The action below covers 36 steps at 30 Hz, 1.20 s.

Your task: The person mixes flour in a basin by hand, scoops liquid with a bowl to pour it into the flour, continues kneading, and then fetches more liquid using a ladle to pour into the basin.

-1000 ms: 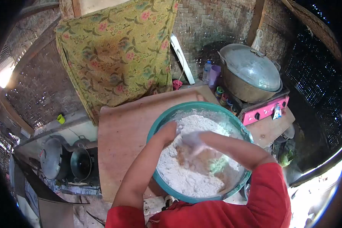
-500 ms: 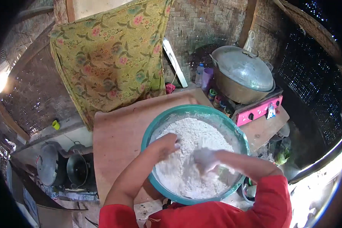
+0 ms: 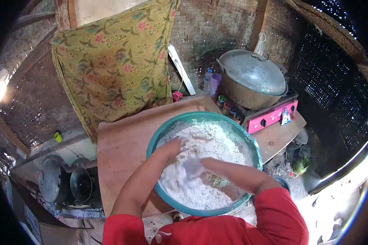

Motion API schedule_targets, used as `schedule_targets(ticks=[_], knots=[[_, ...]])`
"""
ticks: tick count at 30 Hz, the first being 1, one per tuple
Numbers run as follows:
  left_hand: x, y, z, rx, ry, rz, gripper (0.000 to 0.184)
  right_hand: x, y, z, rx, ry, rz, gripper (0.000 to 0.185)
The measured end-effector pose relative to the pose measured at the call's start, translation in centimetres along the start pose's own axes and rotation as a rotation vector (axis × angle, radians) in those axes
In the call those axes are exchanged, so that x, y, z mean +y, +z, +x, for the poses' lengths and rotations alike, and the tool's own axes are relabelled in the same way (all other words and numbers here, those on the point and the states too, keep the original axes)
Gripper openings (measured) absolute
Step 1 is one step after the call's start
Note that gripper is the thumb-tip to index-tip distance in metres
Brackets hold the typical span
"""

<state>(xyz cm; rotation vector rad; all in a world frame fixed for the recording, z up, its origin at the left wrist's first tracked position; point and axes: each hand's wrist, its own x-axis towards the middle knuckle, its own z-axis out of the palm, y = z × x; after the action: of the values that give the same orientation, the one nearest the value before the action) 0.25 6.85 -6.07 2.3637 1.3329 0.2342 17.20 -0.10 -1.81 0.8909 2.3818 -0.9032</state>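
A wide green basin (image 3: 255,153) holds a heap of white, floury powder (image 3: 216,143), with a pale green patch (image 3: 220,182) low on its right side. My left hand (image 3: 183,148) is in the powder at the basin's left side, its fingers blurred and partly buried. Near the middle, my right hand (image 3: 192,168) reaches in from the right, coated white and smeared by motion. Whether either hand grips any powder cannot be made out.
The basin stands on a wooden table (image 3: 118,151). Behind it at the right, a large lidded pot (image 3: 253,77) sits on a pink stove (image 3: 270,118). A purple cup (image 3: 215,83) and bottle (image 3: 207,79) are beside the pot. A dark wok (image 3: 81,183) is at left.
My right hand has moved left across the powder, closer to my left hand. The powder's surface has shifted, and the green patch shows again. The whole view has shifted slightly.
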Motion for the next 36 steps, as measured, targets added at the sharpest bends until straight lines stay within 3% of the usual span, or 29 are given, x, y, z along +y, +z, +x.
schedule_targets(ticks=[3, 5, 6, 7, 8, 10, 13, 15, 17, 19, 21, 23, 25, 27, 28, 31, 36], knots=[[-0.4, 1.2, 0.3, 0.039, 0.112, -0.011, 0.051, -1.9, 0.5, -6.7, 0.046, -0.17, -0.279, 0.054], [1.0, 0.0, -0.4, 0.066, 0.178, -0.163, 0.052, 0.5, -0.4, -10.3, 0.152, -0.329, -0.053, 0.046], [1.1, -0.1, -0.1, 0.092, 0.184, -0.099, 0.051, 1.9, -3.0, -11.5, 0.046, -0.33, 0.214, 0.043], [1.0, -0.2, 0.2, 0.094, 0.182, -0.103, 0.051, 4.1, -5.2, -12.1, 0.143, -0.288, 0.242, 0.041], [0.6, -0.4, 0.7, 0.119, 0.154, -0.077, 0.051, 4.2, -8.0, -13.5, 0.219, -0.066, 0.181, 0.038], [0.2, -0.8, 1.3, 0.148, 0.126, -0.045, 0.052, 10.5, -9.1, -9.8, 0.194, 0.063, 0.061, 0.038], [-1.7, -0.2, 2.3, 0.19, 0.024, -0.08, 0.048, 13.6, -9.2, -1.6, 0.17, 0.118, -0.028, 0.044], [-4.3, 2.3, 4.5, 0.311, 0.022, -0.182, 0.045, 11.8, -8.4, 3.5, 0.148, 0.102, -0.039, 0.049], [-2.1, -0.2, 2.8, 0.259, 0.023, -0.141, 0.046, 8.5, -7.2, 6.0, 0.109, 0.059, -0.04, 0.054], [-0.7, -0.9, 1.2, 0.2, 0.032, -0.105, 0.05, 4.4, -6.0, 4.7, 0.056, -0.028, -0.061, 0.059], [-0.5, -0.5, 0.0, 0.192, 0.212, -0.159, 0.05, -0.2, -5.4, -0.3, -0.004, -0.075, -0.108, 0.065], [1.2, -1.3, -1.2, 0.153, 0.127, -0.128, 0.05, -4.4, -5.6, -6.3, -0.105, 0.18, -0.109, 0.067], [0.4, -0.6, -0.5, 0.08, 0.154, -0.159, 0.054, 1.0, -1.3, -7.5, 0.411, -0.282, -0.279, 0.068], [1.1, -1.7, -0.5, 0.108, 0.142, -0.233, 0.055, 4.4, -3.3, -9.9, 0.317, -0.323, 0.113, 0.066], [0.5, -1.4, 0.2, 0.16, 0.147, -0.19, 0.055, 6.0, -4.3, -10.8, 0.282, -0.257, 0.214, 0.065], [0.2, -2.1, 0.9, 0.224, 0.154, -0.17, 0.055, 12.8, -4.6, -8.9, 0.195, 0.074, 0.109, 0.064], [1.2, -2.6, -0.1, 0.188, 0.07, -0.166, 0.053, 15.2, -3.7, 0.6, 0.154, 0.188, 0.14, 0.061]])
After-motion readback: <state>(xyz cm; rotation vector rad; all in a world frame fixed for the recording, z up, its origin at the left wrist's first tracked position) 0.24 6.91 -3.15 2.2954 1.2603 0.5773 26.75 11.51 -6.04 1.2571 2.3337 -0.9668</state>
